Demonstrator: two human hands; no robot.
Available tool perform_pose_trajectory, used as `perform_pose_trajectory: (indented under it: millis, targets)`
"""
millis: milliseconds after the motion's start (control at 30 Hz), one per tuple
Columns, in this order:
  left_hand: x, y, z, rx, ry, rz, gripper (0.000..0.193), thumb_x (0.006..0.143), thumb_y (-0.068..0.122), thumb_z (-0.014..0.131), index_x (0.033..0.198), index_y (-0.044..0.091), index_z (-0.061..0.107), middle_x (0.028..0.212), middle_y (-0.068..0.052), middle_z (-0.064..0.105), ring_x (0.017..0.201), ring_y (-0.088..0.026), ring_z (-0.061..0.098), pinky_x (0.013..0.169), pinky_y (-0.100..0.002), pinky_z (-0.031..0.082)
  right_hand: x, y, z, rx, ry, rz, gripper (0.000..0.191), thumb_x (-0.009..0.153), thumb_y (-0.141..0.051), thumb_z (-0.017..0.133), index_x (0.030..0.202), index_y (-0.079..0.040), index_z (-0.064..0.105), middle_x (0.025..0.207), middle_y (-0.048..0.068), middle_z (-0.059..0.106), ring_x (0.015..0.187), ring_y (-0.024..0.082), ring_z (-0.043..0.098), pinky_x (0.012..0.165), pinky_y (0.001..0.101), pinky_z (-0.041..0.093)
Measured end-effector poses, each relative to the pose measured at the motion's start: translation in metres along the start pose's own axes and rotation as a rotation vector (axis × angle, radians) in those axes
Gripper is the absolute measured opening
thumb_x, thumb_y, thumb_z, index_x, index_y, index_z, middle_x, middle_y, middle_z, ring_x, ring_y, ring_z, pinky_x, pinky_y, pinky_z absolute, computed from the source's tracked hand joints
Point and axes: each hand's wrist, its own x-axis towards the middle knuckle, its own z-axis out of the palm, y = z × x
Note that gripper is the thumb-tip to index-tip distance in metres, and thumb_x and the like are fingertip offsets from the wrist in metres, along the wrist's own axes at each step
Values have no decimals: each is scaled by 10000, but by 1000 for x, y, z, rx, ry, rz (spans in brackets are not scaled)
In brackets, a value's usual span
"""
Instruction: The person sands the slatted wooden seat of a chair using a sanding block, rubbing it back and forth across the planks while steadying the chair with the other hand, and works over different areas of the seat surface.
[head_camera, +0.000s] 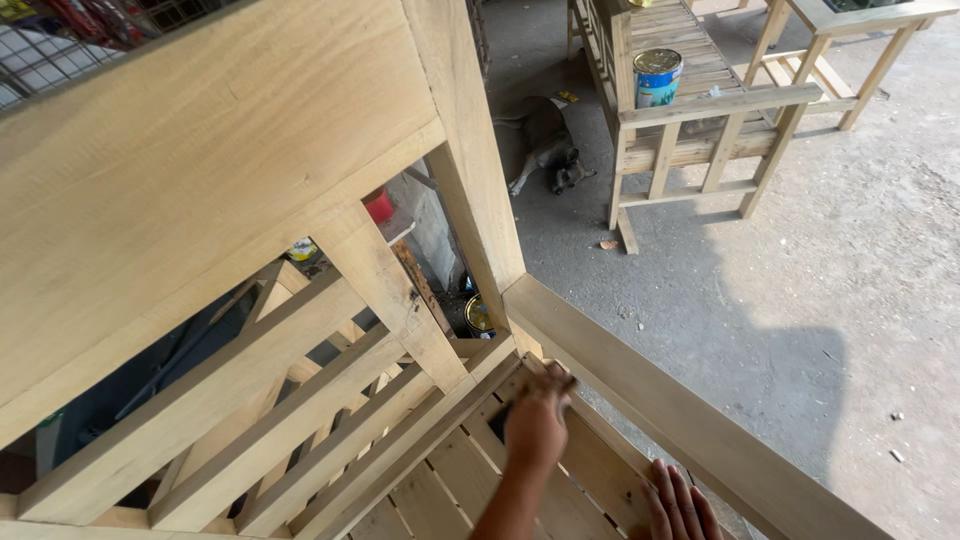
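Pressing into the back corner of the slatted seat (470, 480), left hand (537, 425) has fingers clenched on a small dark pad (497, 420), probably sandpaper; blurred. Right hand (680, 505) lies flat, fingers released, on the seat's right edge under the armrest rail (680, 410). Blue-labelled round can (657, 77) sits on a second wooden bench (700, 110) beyond; dog (545, 145) lies on the concrete floor (800, 300) between. Another can (478, 316) behind the corner post (480, 170).

left hand (538, 425) motion-blurred, dark thing under its palm unidentifiable; right hand (680, 505) cut at bottom edge; small can (479, 316) half hidden behind post; far table (860, 20) cropped at top
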Motion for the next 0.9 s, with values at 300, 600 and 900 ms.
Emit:
perform_pose_trajectory:
  millis: [300,600,900]
  targets:
    - [-40,32,30,-68,93,475,283,967,77,662,1232,-7,713,1304,-197,699,1350,-386,539,1150,-520,286,6,9,4,-11,30,-83,433,1046,-345,330,1264,-96,610,1385,171,608,1290,294,582,1030,444,479]
    - [19,4,5,190,341,229,299,964,131,534,1166,-21,693,1313,-228,673,1324,-359,569,1160,-523,284,-1,3,0,5,-17,-21,400,1047,-287,320,1274,-116,600,1404,126,610,1319,265,566,1097,471,457]
    - [-4,17,9,196,-186,-16,261,1045,210,536,1127,31,706,1196,-174,722,1149,-276,707,1036,-374,555,8,5,4,-9,20,-49,357,1044,-276,353,1270,-132,589,1407,111,612,1310,250,580,1066,443,482]
